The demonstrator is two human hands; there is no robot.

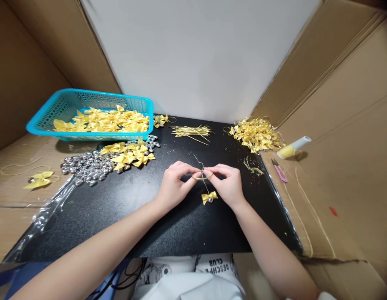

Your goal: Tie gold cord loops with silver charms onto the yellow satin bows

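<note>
My left hand [180, 183] and my right hand [226, 183] meet over the black tabletop, thumbs and forefingers pinched together. Between them they grip a thin gold cord [202, 178] bent into a loop. One loose end sticks up past the fingertips. From the other end hangs a small yellow ribbon bow [209, 197] with a silver heart-shaped bead [210, 200] at its middle. My fingertips hide the point where the cord crosses.
A blue basket [124, 134] holds yellow bows at the left, beside a heap of silver beads [90, 166]. Gold cords [192, 131] lie at the back. Finished-looking bows [256, 134] are piled right, near pink-handled snips [279, 171], cord scraps [252, 167] and a spool [294, 148].
</note>
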